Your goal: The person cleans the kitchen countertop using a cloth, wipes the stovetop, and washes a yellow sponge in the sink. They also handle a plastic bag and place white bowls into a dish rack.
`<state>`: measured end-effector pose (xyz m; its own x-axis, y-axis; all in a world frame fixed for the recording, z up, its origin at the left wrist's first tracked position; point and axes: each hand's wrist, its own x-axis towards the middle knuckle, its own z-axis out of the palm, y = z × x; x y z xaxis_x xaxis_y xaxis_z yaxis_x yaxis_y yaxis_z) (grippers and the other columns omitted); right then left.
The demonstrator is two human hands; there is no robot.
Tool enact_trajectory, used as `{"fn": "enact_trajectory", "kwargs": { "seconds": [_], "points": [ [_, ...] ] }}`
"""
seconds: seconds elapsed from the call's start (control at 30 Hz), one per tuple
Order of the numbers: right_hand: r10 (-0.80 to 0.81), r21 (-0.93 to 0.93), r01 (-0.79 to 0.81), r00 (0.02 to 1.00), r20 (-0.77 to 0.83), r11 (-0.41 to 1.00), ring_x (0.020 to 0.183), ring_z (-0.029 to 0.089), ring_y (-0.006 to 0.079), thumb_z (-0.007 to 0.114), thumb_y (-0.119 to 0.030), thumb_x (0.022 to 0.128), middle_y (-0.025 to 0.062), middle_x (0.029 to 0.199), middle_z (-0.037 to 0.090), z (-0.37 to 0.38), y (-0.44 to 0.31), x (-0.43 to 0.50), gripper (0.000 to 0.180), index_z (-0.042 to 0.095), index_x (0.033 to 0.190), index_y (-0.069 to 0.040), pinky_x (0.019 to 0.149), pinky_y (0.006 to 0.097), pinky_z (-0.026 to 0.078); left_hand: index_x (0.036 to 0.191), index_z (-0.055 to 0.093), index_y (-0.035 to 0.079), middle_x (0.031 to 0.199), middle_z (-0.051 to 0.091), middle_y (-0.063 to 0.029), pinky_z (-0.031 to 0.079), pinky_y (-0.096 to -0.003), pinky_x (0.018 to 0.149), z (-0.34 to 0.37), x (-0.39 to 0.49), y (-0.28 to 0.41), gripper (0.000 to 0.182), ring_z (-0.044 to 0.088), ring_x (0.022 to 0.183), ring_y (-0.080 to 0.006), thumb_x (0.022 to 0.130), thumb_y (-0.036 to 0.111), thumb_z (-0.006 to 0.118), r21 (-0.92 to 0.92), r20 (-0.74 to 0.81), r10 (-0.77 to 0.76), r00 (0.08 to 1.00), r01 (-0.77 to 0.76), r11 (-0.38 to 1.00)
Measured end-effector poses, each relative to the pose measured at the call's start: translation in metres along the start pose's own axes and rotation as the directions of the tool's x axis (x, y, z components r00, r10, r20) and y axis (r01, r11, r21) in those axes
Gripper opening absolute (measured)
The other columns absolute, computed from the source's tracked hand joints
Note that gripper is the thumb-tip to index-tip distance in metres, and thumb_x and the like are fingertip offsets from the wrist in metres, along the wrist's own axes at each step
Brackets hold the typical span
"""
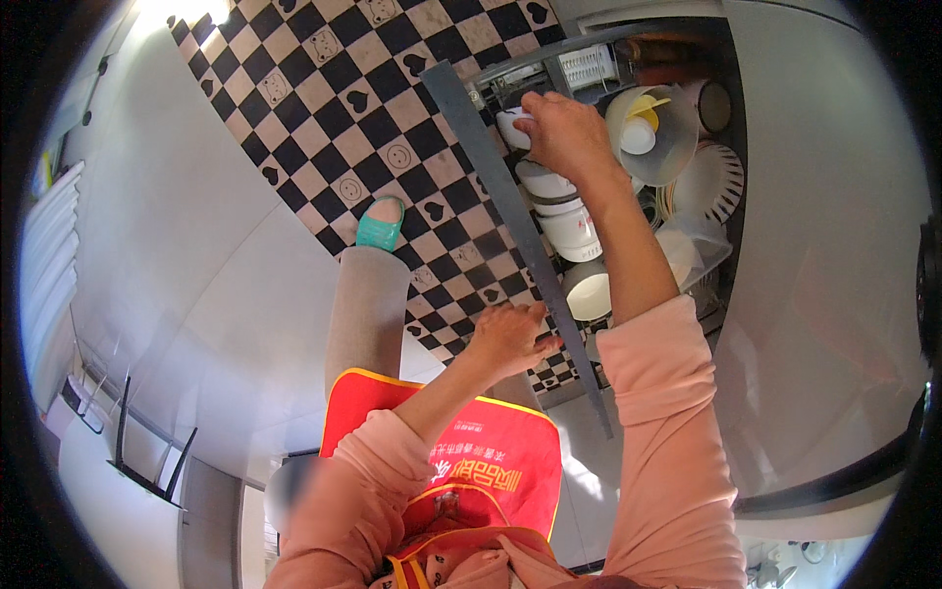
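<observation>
My right hand (563, 136) reaches over an open pull-out drawer, its fingers closed on the rim of a small white bowl (513, 127) near the drawer's far front corner. Below it, stacked white bowls (570, 224) stand along the drawer front, and a cream-coloured bowl (587, 291) lies nearer to me. My left hand (541, 327) is at the top edge of the dark drawer front (515, 210), fingers apart; whether it touches the edge I cannot tell. A translucent plastic container (666, 158) holding a yellow utensil and a small white cup stands right of my right hand.
Inside the drawer are also a stack of patterned plates (710, 184), a clear plastic container (699, 250) and a white slotted rack (587, 66). A grey-white countertop (817, 280) borders the drawer on the right. The chequered floor mat (383, 140) lies left, under my foot in a green slipper (380, 224).
</observation>
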<state>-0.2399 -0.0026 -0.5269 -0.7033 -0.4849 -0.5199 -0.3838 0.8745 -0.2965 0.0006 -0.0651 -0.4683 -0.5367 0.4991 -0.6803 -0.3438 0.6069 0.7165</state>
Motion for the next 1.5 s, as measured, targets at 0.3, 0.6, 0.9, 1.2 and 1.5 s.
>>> {"fn": "enact_trajectory", "kwargs": {
  "seconds": [0.3, 0.6, 0.9, 1.2, 1.5],
  "points": [
    [0.185, 0.515, 0.042, 0.905, -0.382, 0.856, 0.092, 0.067, 0.0352, 0.062, -0.009, 0.095, 0.0163, 0.106, 0.067, -0.007, 0.024, -0.063, 0.02, 0.067, 0.115, -0.007, 0.08, 0.0409, 0.054, 0.096, 0.073, 0.003, 0.091, 0.071, -0.0188, 0.058, -0.0461, 0.073, 0.004, -0.003, -0.001, 0.041, 0.071, 0.086, -0.0373, 0.086, 0.043, 0.067, 0.038, -0.089, 0.061, 0.994, -0.057, 0.998],
    [0.262, 0.605, -0.025, 0.915, -0.307, 0.796, 0.075, 0.066, 0.0264, 0.06, -0.002, 0.094, 0.0143, 0.091, 0.067, 0.003, 0.001, -0.201, 0.012, 0.068, 0.103, 0.0, 0.068, 0.0348, 0.052, 0.121, 0.06, 0.009, 0.101, 0.07, -0.0163, 0.049, -0.05, 0.09, 0.008, -0.001, 0.0, 0.047, 0.067, 0.103, -0.0358, 0.091, 0.045, 0.066, -0.01, 0.06, -0.081, 0.995, 0.081, 0.997],
    [0.274, 0.586, -0.094, 0.934, -0.228, 0.805, 0.085, 0.067, 0.0388, 0.063, -0.004, 0.092, 0.0174, 0.096, 0.069, -0.007, -0.003, -0.312, 0.011, 0.069, 0.101, -0.001, 0.073, 0.0432, 0.054, 0.102, 0.069, 0.004, 0.105, 0.069, -0.0168, 0.055, -0.0435, 0.075, 0.06, -0.023, -0.021, 0.037, 0.071, 0.087, -0.0314, 0.093, 0.04, 0.066, -0.132, -0.048, -0.103, 0.994, 0.096, 0.987],
    [0.081, 0.228, -0.021, 0.962, -0.259, 0.973, 0.097, 0.064, 0.0398, 0.062, -0.008, 0.093, 0.0156, 0.112, 0.064, 0.011, 0.029, -0.146, 0.024, 0.065, 0.117, -0.007, 0.083, 0.0464, 0.053, 0.115, 0.062, 0.006, 0.096, 0.071, -0.0144, 0.055, -0.0463, 0.077, 0.063, -0.01, -0.02, 0.047, 0.07, 0.092, -0.0343, 0.09, 0.046, 0.067, 0.037, -0.07, 0.091, 0.993, -0.089, 0.995],
    [0.571, 0.116, -0.562, 0.817, -0.076, 0.819, 0.123, 0.053, 0.0428, 0.073, -0.063, 0.08, 0.0251, 0.126, 0.06, 0.02, -0.007, -0.04, 0.089, 0.052, 0.129, 0.008, 0.1, 0.0561, 0.042, 0.106, 0.061, 0.002, 0.101, 0.07, -0.0187, 0.051, -0.0484, 0.088, 0.038, -0.014, -0.013, 0.048, 0.067, 0.101, -0.0365, 0.09, 0.047, 0.067, -0.052, -0.006, 0.019, 1.0, -0.019, 0.998]
  ]
}}
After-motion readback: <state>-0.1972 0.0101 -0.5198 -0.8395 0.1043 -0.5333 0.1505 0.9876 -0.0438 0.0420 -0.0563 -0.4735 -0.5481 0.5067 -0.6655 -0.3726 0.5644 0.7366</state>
